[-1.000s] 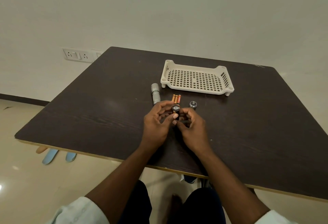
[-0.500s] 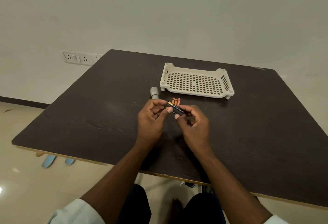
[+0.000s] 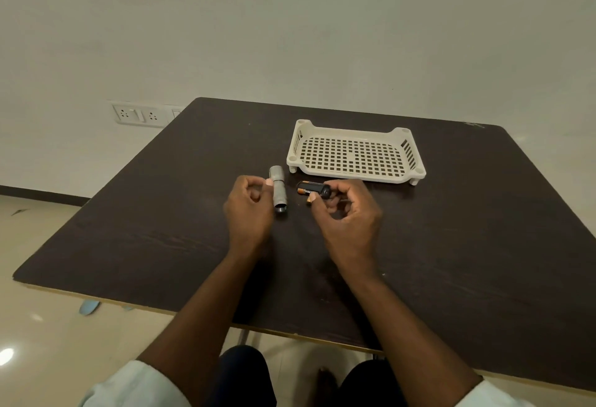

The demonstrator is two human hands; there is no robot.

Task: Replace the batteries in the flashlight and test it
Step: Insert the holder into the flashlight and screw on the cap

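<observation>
Landmark: white slotted tray (image 3: 354, 131), standing on its short feet toward the far side of the dark wooden table (image 3: 467, 229).
Flashlight body: silver tube (image 3: 278, 193) lying flat on the table, just off the tray's near-left corner, open end pointing toward the person.
Battery holder: black cartridge (image 3: 313, 189) with orange-and-black batteries in it, held above the table in front of the tray's near edge, right of the tube and apart from it.
Right hand (image 3: 350, 219): fingers curled, thumb and fingertips pinching the cartridge at its right end; on the near side of the tray.
Left hand (image 3: 248, 210): fingers loosely curled, holding nothing; one fingertip right beside the tube's left side, contact cannot be told.
Loose items under right hand: a small orange tip shows below the cartridge; too hidden to name.
Wall socket (image 3: 137, 114): on the wall, left of the tray, beyond the table's far-left corner.
Sleeves: pale cuffs at the bottom edge, well back from the tray.
</observation>
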